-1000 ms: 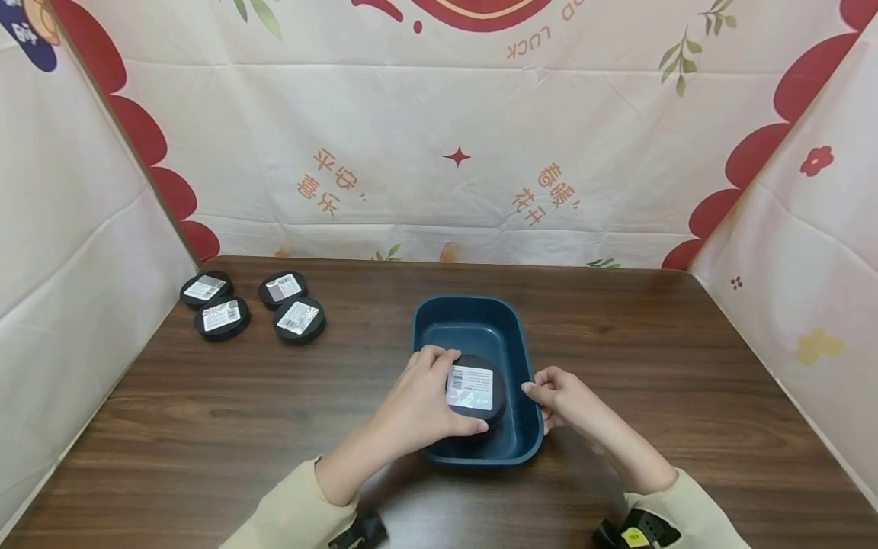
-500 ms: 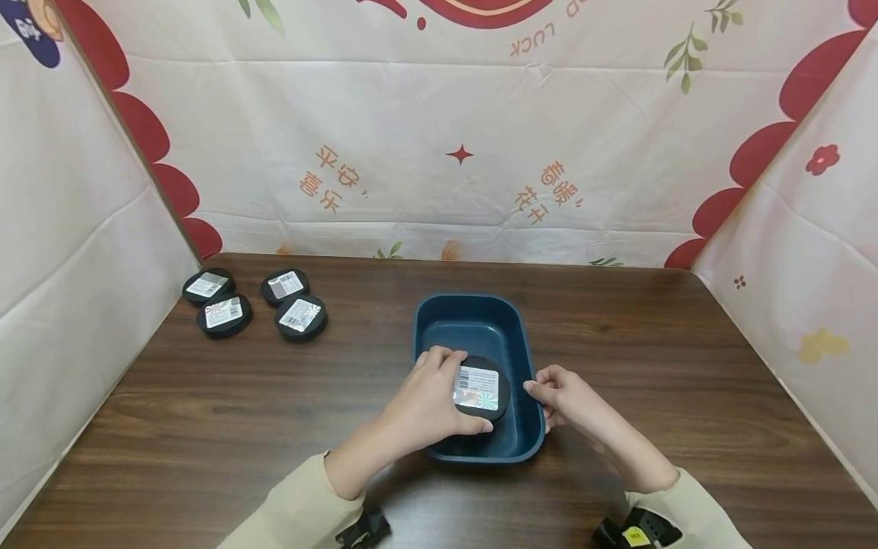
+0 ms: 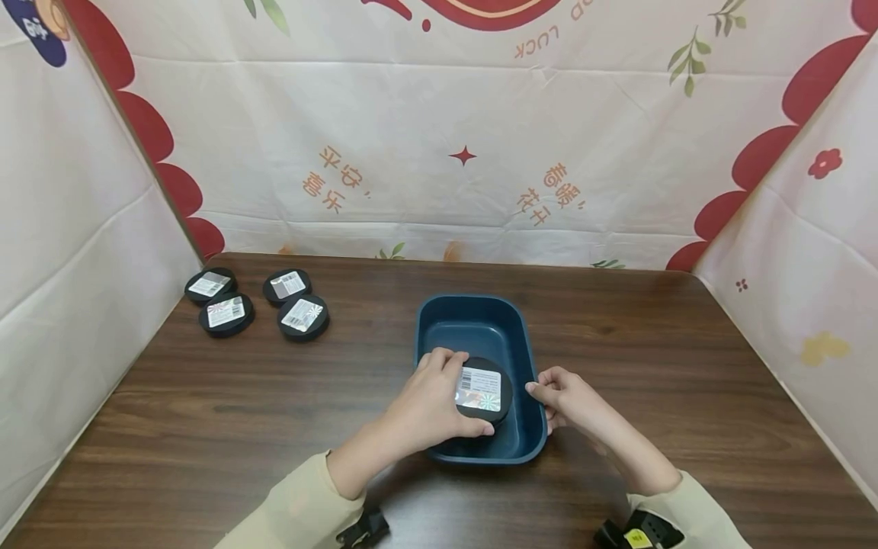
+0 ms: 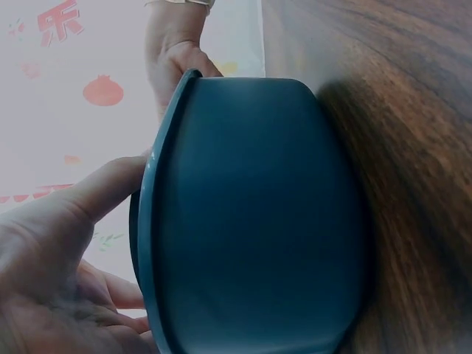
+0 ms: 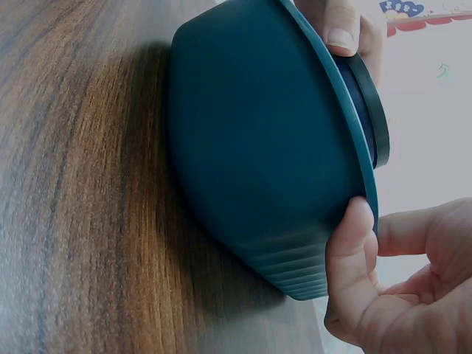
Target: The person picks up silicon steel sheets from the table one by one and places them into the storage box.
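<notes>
In the head view a deep blue rectangular plastic basin [image 3: 475,335] stands on the table. My left hand [image 3: 432,400] reaches over its left rim and grips a black round disc [image 3: 482,390] with a white label, fingers at the far side and thumb at the near side. The right wrist view shows this disc [image 5: 372,110] protruding above the basin's rim; whatever lies under it is hidden. At the basin's right edge, my right hand [image 3: 565,395] pinches the rim between thumb and fingers, with the fingertips [image 5: 358,217] against the outer wall.
Several similar black discs [image 3: 302,317] with white labels lie at the table's back left corner, in two close pairs. Printed white cloth [image 3: 411,114] stands behind the brown wooden table [image 3: 240,427] and along both sides.
The left hand and the disc in it have shifted slightly right within the basin. The right hand stays at the rim. The whole head view has drifted a little.
</notes>
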The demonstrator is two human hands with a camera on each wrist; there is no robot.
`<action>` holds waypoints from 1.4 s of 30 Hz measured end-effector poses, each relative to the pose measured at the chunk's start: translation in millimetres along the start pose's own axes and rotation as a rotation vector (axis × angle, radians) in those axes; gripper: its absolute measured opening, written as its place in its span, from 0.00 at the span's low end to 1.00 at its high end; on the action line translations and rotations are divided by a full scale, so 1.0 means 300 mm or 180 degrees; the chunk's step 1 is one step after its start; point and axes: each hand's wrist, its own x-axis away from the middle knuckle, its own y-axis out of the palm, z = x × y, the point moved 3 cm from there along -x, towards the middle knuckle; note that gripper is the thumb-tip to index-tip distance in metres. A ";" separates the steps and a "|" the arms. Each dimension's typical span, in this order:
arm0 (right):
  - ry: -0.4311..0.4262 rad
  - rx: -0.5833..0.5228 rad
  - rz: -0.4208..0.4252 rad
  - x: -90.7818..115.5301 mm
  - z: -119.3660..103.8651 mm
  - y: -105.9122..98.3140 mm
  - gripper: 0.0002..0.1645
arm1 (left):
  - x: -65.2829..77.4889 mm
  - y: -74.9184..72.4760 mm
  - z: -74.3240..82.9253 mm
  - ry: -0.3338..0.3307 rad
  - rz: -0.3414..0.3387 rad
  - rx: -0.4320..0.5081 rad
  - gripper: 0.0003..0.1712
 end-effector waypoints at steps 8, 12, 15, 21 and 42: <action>-0.0026 -0.0011 -0.0018 0.001 0.000 0.001 0.16 | 0.008 0.007 0.001 0.0034 0.0055 -0.0045 0.56; -0.0047 -0.0008 -0.0017 -0.001 -0.001 0.003 0.17 | 0.011 0.008 -0.002 0.0046 0.0104 -0.0051 0.57; -0.0042 -0.0010 -0.0008 -0.001 0.000 0.004 0.17 | 0.014 0.009 -0.002 0.0047 0.0090 -0.0073 0.59; -0.0035 -0.0025 -0.0026 0.000 0.003 0.004 0.17 | 0.018 -0.004 -0.007 0.0090 0.0056 -0.0131 0.63; -0.0070 -0.0002 -0.0085 0.005 -0.001 -0.003 0.19 | 0.020 -0.056 -0.027 0.0593 0.0099 -0.0791 0.56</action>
